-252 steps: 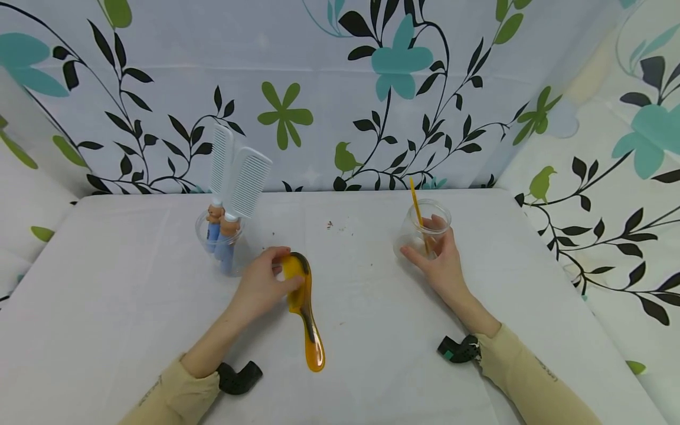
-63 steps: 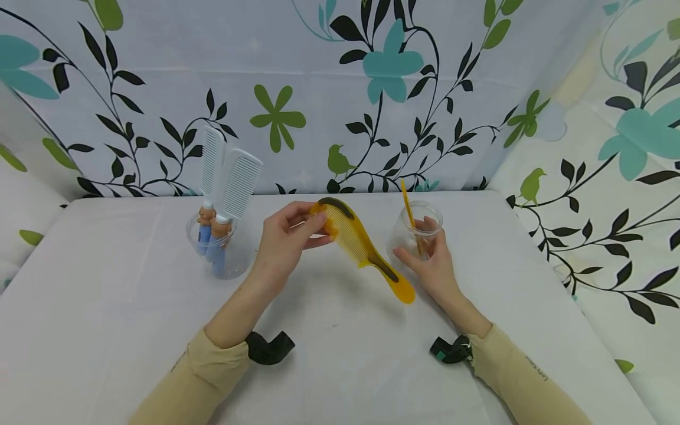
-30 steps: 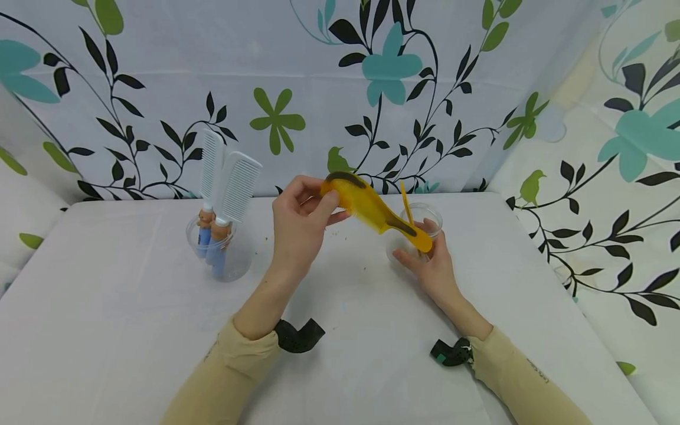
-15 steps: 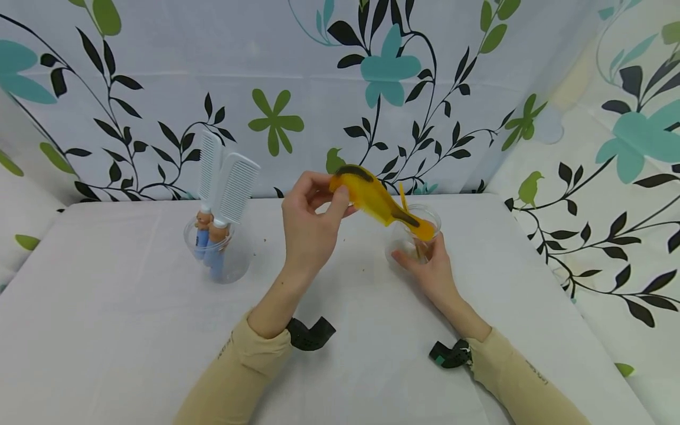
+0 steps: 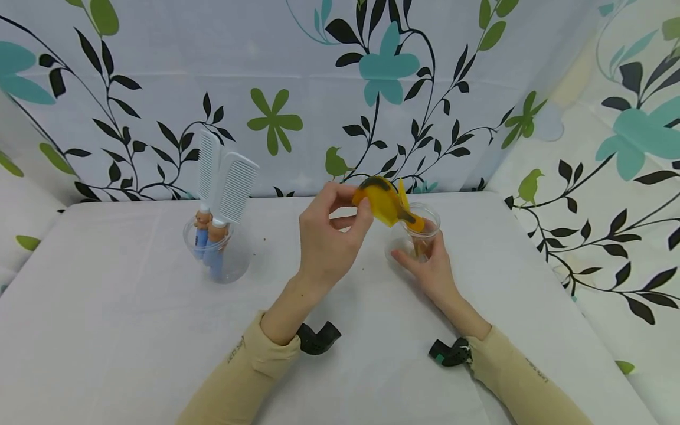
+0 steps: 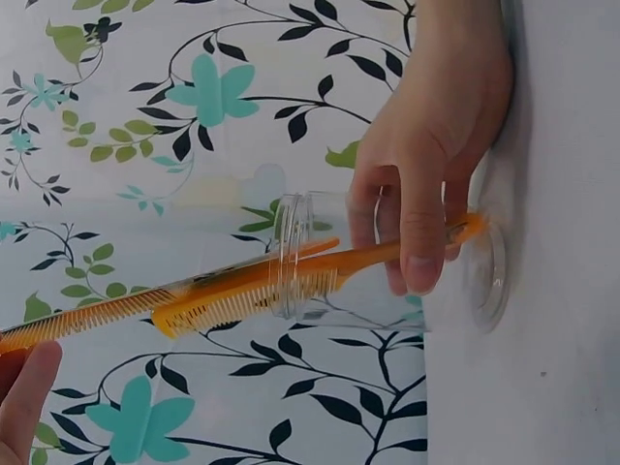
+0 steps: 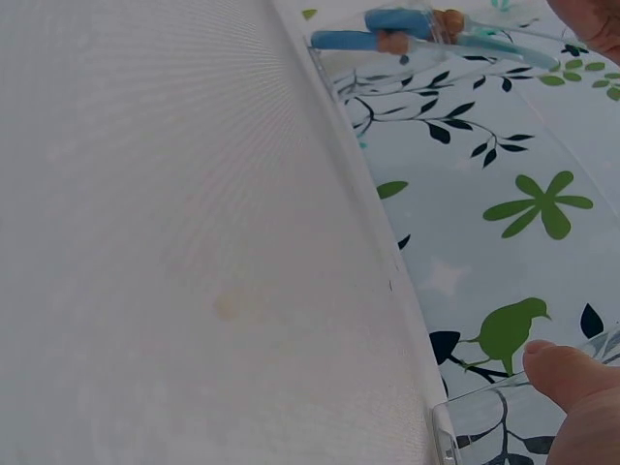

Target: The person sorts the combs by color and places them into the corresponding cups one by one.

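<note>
My left hand (image 5: 329, 239) pinches a yellow comb (image 5: 383, 202) with dark streaks by its toothed end, handle angled down to the right. In the left wrist view the tip of that held comb's handle (image 6: 315, 248) lies just past the rim, inside the mouth of a clear jar (image 6: 325, 315). A second yellow comb (image 6: 363, 260) stands in this jar, handle down, its teeth out beyond the rim. My right hand (image 5: 432, 262) grips the jar around its side and keeps it upright on the table.
Another clear jar (image 5: 240, 262) stands at the left, holding two pale combs (image 5: 238, 188) with blue handles and brown bear figures. The white-covered table (image 5: 133, 354) ends at a leaf-patterned curtain (image 5: 175, 47). Black wrist mounts (image 5: 320, 339) stick out from both sleeves.
My left hand has lifted the yellow comb off the table and carried it right, swinging its handle to the jar's mouth and then into it. The right hand keeps holding the jar.
</note>
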Demonstrator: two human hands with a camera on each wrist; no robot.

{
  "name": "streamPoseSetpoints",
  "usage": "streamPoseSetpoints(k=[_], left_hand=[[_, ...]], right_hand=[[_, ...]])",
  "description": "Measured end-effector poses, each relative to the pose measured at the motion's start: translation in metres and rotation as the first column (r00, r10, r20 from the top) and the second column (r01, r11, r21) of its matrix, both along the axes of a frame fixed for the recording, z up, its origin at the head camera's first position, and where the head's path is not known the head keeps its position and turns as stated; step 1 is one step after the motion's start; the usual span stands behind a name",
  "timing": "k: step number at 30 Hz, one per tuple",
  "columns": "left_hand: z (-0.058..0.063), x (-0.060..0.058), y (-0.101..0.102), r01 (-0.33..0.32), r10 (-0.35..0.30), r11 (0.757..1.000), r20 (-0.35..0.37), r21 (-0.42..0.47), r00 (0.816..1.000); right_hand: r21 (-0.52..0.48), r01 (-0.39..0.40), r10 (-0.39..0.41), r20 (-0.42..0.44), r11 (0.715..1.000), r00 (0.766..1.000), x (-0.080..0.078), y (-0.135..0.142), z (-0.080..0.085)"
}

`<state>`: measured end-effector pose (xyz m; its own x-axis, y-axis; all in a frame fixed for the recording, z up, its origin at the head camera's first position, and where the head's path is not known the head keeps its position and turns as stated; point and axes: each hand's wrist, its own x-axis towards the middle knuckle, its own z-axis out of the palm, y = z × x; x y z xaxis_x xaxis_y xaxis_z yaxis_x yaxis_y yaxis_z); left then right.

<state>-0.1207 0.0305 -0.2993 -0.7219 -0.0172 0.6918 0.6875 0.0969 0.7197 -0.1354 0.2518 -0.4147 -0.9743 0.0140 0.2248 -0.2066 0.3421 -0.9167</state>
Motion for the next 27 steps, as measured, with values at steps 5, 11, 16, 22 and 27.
streamPoseSetpoints(k=[5,11,16,22,27], left_hand=[[-0.003,0.002,0.004,0.038,-0.037,0.999,0.027,-0.028,0.999],[-0.005,0.001,0.007,0.128,-0.135,0.990,0.182,0.052,0.974],[-0.006,-0.002,0.010,0.211,-0.256,0.961,0.281,0.182,0.925],[-0.007,-0.003,0.014,0.253,-0.328,0.932,0.308,0.259,0.893],[-0.009,-0.003,0.016,0.285,-0.365,0.918,0.306,0.276,0.879]], right_hand=[[0.029,0.016,-0.017,0.020,0.999,1.000,0.008,-0.007,0.014],[0.028,0.025,-0.026,0.040,0.999,0.999,0.003,-0.003,0.006],[0.015,0.031,-0.031,0.036,0.999,0.999,-0.006,0.005,-0.011],[0.022,0.037,-0.037,0.030,0.999,0.999,-0.007,0.006,-0.014],[0.026,0.037,-0.038,0.042,0.999,0.998,-0.005,0.004,-0.009]])
